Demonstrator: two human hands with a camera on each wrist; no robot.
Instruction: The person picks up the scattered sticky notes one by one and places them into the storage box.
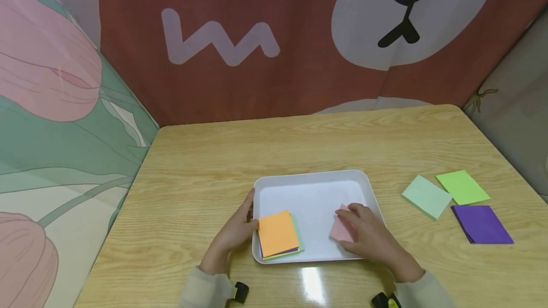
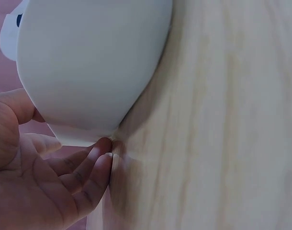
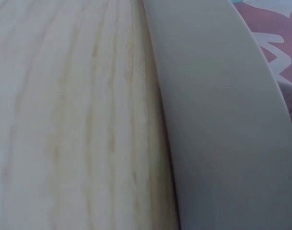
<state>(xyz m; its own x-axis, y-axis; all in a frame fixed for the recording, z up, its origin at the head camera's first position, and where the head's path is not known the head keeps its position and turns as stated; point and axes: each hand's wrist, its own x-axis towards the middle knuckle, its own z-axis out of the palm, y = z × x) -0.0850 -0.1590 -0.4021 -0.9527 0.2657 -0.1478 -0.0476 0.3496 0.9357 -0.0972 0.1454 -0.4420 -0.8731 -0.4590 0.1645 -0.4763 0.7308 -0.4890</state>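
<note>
A white tray lies on the table before me. Its left rim is held by my left hand, thumb toward the inside and fingers along the outer wall; the left wrist view shows those fingertips at the tray's lower edge. Inside the tray, my right hand grips a pink sticky note pad between thumb and fingers, partly covering it. Stacked at the tray's left front are sticky notes with an orange pad on top and purple and green edges below. The right wrist view mostly shows the tray's outer wall.
To the right of the tray, a pale mint pad, a lime green pad and a purple pad lie close together on the wooden table. Printed cloth hangs behind the table's far edge.
</note>
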